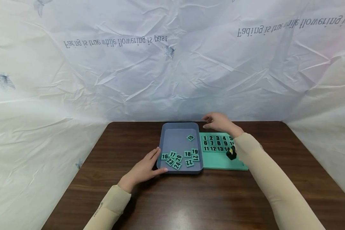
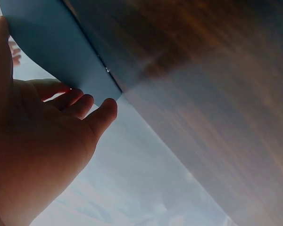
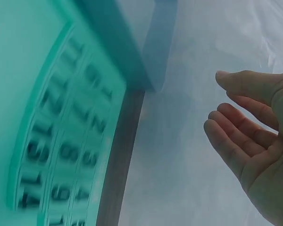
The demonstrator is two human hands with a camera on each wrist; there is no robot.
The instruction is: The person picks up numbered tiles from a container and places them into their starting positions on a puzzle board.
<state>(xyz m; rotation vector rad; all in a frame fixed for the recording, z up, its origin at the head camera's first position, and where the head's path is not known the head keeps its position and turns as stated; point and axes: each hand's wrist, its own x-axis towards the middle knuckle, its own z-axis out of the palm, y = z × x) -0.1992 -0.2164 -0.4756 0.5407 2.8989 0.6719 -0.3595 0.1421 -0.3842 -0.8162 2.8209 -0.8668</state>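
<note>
A blue-grey tray (image 1: 179, 145) stands mid-table with several green number tiles in it. The tile marked 15 (image 1: 190, 137) lies apart near its far right; the others gather toward the near end. At the tray's left side, my left hand (image 1: 142, 167) touches the wall with extended fingers, thumb near the front corner. Right of the tray lies a green number board (image 1: 215, 159), its upper rows filled with tiles 1 through 14, partly hidden by the wrist camera and sleeve. My right hand (image 1: 218, 122) hovers over the board's far edge, fingers loosely bent, holding nothing.
The dark wooden table (image 1: 189, 201) ends just behind the tray and board. A wrinkled white printed sheet (image 1: 149, 80) hangs behind and along both sides. A small black wrist camera (image 1: 231, 154) sits on the right wrist.
</note>
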